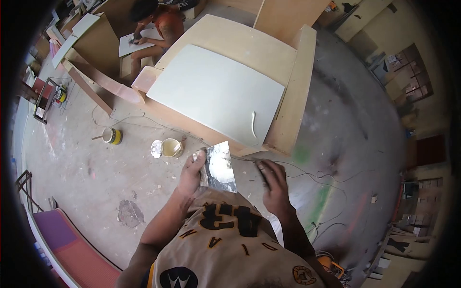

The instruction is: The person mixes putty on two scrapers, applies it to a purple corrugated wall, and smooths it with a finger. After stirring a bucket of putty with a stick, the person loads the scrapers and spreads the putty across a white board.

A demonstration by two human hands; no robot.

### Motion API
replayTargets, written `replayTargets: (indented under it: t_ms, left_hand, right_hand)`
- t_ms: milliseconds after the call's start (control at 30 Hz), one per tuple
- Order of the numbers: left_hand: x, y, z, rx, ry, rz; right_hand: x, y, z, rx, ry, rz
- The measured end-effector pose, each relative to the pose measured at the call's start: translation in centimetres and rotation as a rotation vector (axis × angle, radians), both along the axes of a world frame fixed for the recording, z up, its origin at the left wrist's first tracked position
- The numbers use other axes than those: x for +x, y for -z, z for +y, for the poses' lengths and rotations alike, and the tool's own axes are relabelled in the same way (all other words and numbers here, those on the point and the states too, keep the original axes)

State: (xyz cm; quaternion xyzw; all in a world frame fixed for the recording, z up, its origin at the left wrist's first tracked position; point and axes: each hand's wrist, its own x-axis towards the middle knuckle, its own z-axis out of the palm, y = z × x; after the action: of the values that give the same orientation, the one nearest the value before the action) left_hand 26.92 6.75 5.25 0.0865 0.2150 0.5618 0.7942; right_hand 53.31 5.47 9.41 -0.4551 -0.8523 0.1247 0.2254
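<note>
My left hand (193,169) grips the edge of a shiny flat metal plate (221,169), which has a pale smear of paste on it. To the right of the plate, my right hand (272,178) is closed around a thin dark tool (260,174), apart from the plate. Beyond both hands, a white panel (218,89) lies on a wooden structure (230,34). A curved white strand (253,124) rests near the panel's right corner. An open tub of pale paste (172,148) stands on the floor left of the plate, its whitish lid (157,149) beside it.
A yellow-banded can (113,136) with a stick stands at left. Another person (165,26) sits at upper left, working on a white board (126,47). Cables (307,172) cross the floor. A purple and red padded piece (72,240) lies at lower left.
</note>
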Motion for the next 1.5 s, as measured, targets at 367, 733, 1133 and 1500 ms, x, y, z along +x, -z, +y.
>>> replayTargets:
  t_ms: [367,733,1133,1500]
  left_hand:
    - [-1.1,-2.3,1.9,1.341,-0.212,1.291]
    - [-7.0,8.8,1.6,0.002,0.224,0.827]
    - [-7.5,5.9,8.1,-0.309,0.135,-0.131]
    - [-8.0,6.5,9.4,-0.335,0.103,-0.251]
  right_hand:
    - [-4.8,-2.1,2.6,-1.664,0.365,1.794]
    - [-2.0,-5.1,18.6,-0.513,0.561,0.654]
    - [2.0,5.5,29.2,-0.087,0.468,-0.24]
    - [2.0,2.1,29.3,-0.135,0.542,-0.396]
